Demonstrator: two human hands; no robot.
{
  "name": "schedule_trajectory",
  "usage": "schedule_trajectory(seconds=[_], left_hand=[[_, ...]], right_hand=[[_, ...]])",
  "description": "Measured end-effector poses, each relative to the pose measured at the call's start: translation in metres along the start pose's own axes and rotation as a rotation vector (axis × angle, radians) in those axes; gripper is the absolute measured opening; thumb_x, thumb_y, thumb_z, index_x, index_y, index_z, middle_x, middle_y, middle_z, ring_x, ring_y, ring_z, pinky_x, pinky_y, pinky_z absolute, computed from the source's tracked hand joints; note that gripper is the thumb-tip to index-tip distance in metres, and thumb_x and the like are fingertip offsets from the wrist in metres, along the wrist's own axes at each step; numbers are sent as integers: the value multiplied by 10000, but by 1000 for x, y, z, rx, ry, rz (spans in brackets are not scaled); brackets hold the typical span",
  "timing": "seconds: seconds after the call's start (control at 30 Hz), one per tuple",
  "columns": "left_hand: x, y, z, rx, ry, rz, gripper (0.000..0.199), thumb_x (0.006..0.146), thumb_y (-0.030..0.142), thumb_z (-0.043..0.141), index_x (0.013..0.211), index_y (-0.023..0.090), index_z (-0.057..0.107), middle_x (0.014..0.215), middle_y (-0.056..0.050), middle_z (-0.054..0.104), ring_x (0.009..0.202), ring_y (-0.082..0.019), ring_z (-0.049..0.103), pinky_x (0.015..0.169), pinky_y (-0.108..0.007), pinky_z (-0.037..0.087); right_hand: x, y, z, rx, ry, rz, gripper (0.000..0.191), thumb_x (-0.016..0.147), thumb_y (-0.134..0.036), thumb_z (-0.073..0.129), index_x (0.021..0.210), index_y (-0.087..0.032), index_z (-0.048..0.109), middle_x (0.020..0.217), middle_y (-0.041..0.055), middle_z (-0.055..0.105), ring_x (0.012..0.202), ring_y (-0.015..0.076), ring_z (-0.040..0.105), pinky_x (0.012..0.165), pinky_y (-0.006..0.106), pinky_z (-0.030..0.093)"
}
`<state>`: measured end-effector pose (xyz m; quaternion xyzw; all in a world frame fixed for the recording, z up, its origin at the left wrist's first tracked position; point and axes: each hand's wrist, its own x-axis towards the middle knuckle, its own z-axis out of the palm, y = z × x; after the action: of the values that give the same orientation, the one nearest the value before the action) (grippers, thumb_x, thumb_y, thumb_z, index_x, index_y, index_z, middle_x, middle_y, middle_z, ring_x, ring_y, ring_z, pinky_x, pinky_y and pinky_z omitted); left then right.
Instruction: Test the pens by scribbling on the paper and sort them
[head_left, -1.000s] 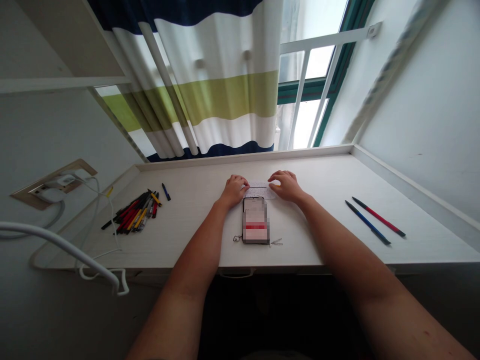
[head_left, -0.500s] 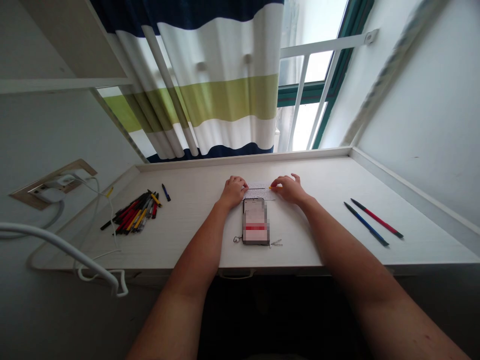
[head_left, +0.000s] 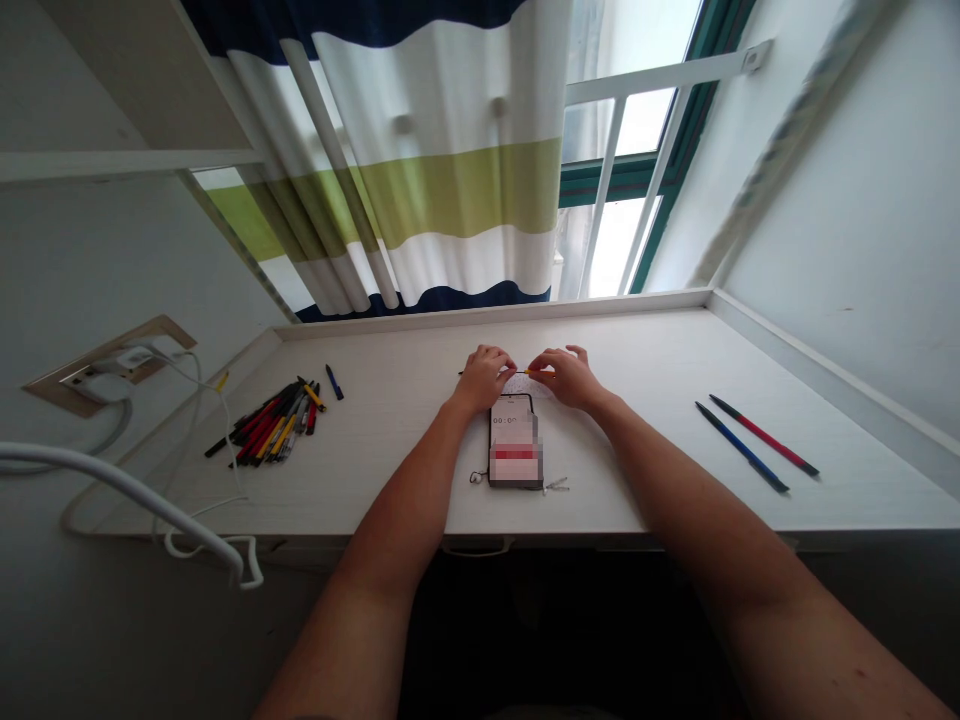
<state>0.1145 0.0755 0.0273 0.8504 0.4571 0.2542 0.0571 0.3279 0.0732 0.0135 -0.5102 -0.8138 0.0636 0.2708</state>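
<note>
Near the desk's middle, my left hand (head_left: 484, 382) pinches a thin dark rod (head_left: 521, 372) that looks like a pen refill; its other end pokes out left of the hand. My right hand (head_left: 568, 378) is closed on a slim yellow pen part (head_left: 541, 374), its tip pointing left. The rod's end and the yellow tip meet or nearly meet between my fingertips; I cannot tell whether one is inside the other. Beneath lies a printed paper (head_left: 517, 385), partly covered by my hands. Just below it is a phone (head_left: 514, 440), its screen partly blurred.
On the left lies a pile of black, red and yellow pen pieces (head_left: 266, 425), with a short blue piece (head_left: 334, 382) beside it. A blue pen (head_left: 742, 447) and a red pen (head_left: 765, 435) lie to the right. White cables (head_left: 135, 488) hang at the left edge.
My hands have come closer together, mostly by the left one shifting right with the dark rod. The gap between rod and yellow part has shrunk.
</note>
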Motion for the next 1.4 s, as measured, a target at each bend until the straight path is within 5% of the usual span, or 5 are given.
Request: schedule_trajectory(seconds=[0.17,0.33,0.67,1.4], left_hand=[[-2,-17,-5,44,111,-157,315,1026,246,446,1233,208,681,1295,-112,672,1263,-291,509,1131,-470,367],[-8,-41,-9,135,-38,-337,201,940,302,622,1069,209,746,1232,-134,695,1232,-349,513,1084,-527,396],[-3,-24,-11,21,52,-157,157,964,261,625,1059,239,747,1107,-74,759,1135,-275,604,1079,-469,421],[-3,-21,-11,-11,21,-106,149,954,258,639,1053,238,748,1117,-74,753,1149,-276,599,1077,-462,427]], right_hand=[[0,7,-1,32,66,55,193,983,-316,542,938,-255,720,1046,53,755,1003,257,668,1120,531,237],[0,14,-2,57,81,125,166,966,-304,571,908,-249,717,1035,47,751,989,257,661,1115,525,241],[0,16,0,40,84,79,194,970,-308,547,923,-253,726,1045,50,750,1016,260,656,1102,525,237],[1,11,-2,10,48,52,167,969,-294,555,955,-256,717,1056,51,752,1030,255,659,1099,499,255]])
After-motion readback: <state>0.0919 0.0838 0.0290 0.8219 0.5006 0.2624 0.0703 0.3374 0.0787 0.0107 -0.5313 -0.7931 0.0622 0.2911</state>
